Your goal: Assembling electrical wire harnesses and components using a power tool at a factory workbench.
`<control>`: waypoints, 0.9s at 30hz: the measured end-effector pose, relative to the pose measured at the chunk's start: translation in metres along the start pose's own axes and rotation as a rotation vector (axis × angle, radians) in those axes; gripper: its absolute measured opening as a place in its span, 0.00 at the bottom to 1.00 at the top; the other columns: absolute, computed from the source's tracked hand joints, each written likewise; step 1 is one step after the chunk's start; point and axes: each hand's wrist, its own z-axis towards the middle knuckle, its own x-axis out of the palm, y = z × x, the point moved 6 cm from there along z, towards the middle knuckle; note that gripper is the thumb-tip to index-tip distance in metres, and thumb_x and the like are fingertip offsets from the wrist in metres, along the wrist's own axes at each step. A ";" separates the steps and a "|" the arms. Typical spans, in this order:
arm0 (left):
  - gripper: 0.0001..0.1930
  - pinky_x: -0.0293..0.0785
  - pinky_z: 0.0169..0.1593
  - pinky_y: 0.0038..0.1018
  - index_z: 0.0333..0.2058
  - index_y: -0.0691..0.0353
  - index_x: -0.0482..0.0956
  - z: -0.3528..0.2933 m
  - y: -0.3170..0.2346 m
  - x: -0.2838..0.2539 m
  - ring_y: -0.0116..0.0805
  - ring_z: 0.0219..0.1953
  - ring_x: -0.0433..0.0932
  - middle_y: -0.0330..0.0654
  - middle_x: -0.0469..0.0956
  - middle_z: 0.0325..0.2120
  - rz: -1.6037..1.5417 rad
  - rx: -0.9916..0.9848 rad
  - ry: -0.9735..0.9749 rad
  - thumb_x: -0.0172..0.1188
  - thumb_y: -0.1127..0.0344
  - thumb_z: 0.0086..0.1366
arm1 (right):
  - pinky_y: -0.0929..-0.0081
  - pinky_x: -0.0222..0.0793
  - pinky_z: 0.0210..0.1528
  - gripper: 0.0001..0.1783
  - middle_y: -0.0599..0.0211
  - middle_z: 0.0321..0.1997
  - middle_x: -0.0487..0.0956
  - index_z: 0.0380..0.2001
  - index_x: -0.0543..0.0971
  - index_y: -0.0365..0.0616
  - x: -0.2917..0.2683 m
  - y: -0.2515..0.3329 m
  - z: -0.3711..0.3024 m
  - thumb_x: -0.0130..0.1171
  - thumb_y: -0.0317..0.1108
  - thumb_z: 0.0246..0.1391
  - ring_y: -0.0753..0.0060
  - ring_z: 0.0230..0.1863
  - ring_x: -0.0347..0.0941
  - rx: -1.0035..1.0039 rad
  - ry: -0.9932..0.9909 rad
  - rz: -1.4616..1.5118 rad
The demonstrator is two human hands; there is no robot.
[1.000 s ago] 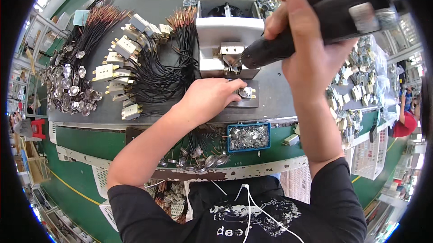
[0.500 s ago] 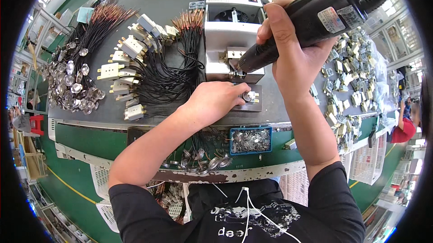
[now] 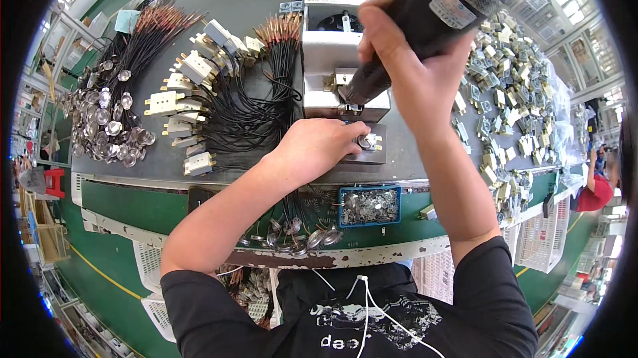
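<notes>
My right hand (image 3: 428,75) is wrapped round a black electric screwdriver (image 3: 415,22). The tool is tilted, its narrow end reaching down to the front of a white and grey screw feeder (image 3: 332,52). Just below it, my left hand (image 3: 312,148) has its fingers closed on a small part with a round shiny metal piece (image 3: 365,140). This part sits at a flat metal block (image 3: 375,157) on the bench; my fingers hide much of it. Left of the feeder lies a bundle of black wires (image 3: 246,119) with cream plug-like ends (image 3: 164,103).
More black wires with round metal discs (image 3: 103,119) lie at the far left. A blue tray (image 3: 369,222) of small metal pieces stands near the front edge. Many cream and grey housings (image 3: 508,115) cover the right side. Round metal discs (image 3: 292,238) hang at the front edge.
My right hand and the rear of the electric screwdriver have swung to the left, making the tool steeper. Its tip remains at the feeder's front. My left hand has hardly moved.
</notes>
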 end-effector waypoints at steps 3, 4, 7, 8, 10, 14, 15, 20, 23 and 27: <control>0.19 0.81 0.42 0.40 0.55 0.48 0.80 0.001 -0.002 -0.002 0.46 0.40 0.84 0.44 0.85 0.35 -0.006 0.047 -0.062 0.61 0.54 0.67 | 0.81 0.72 0.31 0.06 0.64 0.33 0.83 0.39 0.82 0.35 -0.003 -0.015 0.018 0.66 0.24 0.59 0.76 0.29 0.79 0.024 0.336 0.107; 0.19 0.81 0.42 0.40 0.55 0.48 0.80 0.002 -0.003 -0.002 0.46 0.40 0.84 0.44 0.85 0.35 -0.005 0.051 -0.061 0.61 0.54 0.67 | 0.78 0.76 0.35 0.09 0.62 0.39 0.84 0.43 0.81 0.33 -0.005 -0.021 0.022 0.64 0.24 0.60 0.75 0.33 0.80 -0.028 0.360 0.141; 0.20 0.80 0.42 0.39 0.56 0.48 0.80 0.002 -0.002 -0.002 0.45 0.40 0.84 0.43 0.85 0.35 0.034 0.038 -0.044 0.62 0.54 0.66 | 0.75 0.79 0.36 0.13 0.60 0.44 0.84 0.47 0.77 0.31 0.010 -0.009 0.017 0.64 0.23 0.60 0.73 0.33 0.81 0.054 0.108 0.170; 0.20 0.80 0.42 0.39 0.55 0.47 0.81 0.002 -0.003 -0.003 0.44 0.40 0.84 0.42 0.85 0.34 0.045 0.020 -0.024 0.62 0.54 0.66 | 0.74 0.80 0.33 0.18 0.59 0.43 0.85 0.51 0.72 0.30 0.010 -0.004 0.011 0.65 0.21 0.60 0.73 0.31 0.82 0.052 -0.066 0.152; 0.20 0.80 0.41 0.39 0.55 0.47 0.81 0.001 -0.004 -0.001 0.43 0.40 0.84 0.42 0.85 0.34 0.055 0.001 0.000 0.63 0.54 0.65 | 0.75 0.79 0.31 0.20 0.59 0.41 0.85 0.52 0.71 0.31 0.006 -0.004 0.005 0.65 0.20 0.59 0.73 0.29 0.81 0.021 -0.066 0.062; 0.19 0.79 0.40 0.38 0.53 0.48 0.83 -0.005 -0.004 0.000 0.42 0.39 0.84 0.41 0.85 0.33 0.095 0.020 -0.097 0.64 0.55 0.64 | 0.79 0.76 0.26 0.13 0.62 0.34 0.85 0.45 0.76 0.31 -0.001 0.001 -0.003 0.66 0.18 0.57 0.76 0.24 0.79 -0.073 -0.087 0.002; 0.18 0.80 0.40 0.38 0.52 0.48 0.84 -0.006 -0.004 -0.001 0.42 0.39 0.84 0.40 0.85 0.33 0.083 0.028 -0.146 0.65 0.55 0.64 | 0.79 0.75 0.26 0.09 0.63 0.33 0.84 0.41 0.78 0.31 -0.003 0.000 -0.003 0.66 0.18 0.57 0.77 0.23 0.78 -0.056 -0.073 -0.019; 0.18 0.80 0.41 0.38 0.53 0.48 0.83 -0.006 -0.002 0.002 0.44 0.39 0.84 0.42 0.85 0.34 0.014 0.023 -0.145 0.65 0.55 0.65 | 0.79 0.73 0.25 0.05 0.65 0.30 0.82 0.37 0.81 0.32 -0.009 0.008 -0.009 0.66 0.18 0.58 0.77 0.23 0.77 -0.018 -0.119 0.015; 0.18 0.80 0.43 0.38 0.53 0.49 0.82 -0.005 0.000 0.004 0.44 0.41 0.84 0.42 0.85 0.37 -0.008 0.027 -0.130 0.64 0.56 0.66 | 0.78 0.72 0.26 0.07 0.63 0.26 0.80 0.40 0.80 0.29 -0.021 0.021 -0.010 0.64 0.23 0.61 0.75 0.22 0.76 -0.014 -0.101 -0.033; 0.17 0.81 0.45 0.38 0.53 0.50 0.82 -0.004 -0.002 0.002 0.44 0.43 0.84 0.42 0.86 0.39 -0.045 0.039 -0.105 0.63 0.55 0.66 | 0.75 0.72 0.28 0.09 0.62 0.23 0.78 0.41 0.79 0.27 -0.032 0.027 -0.017 0.64 0.25 0.62 0.72 0.21 0.75 -0.008 -0.047 0.094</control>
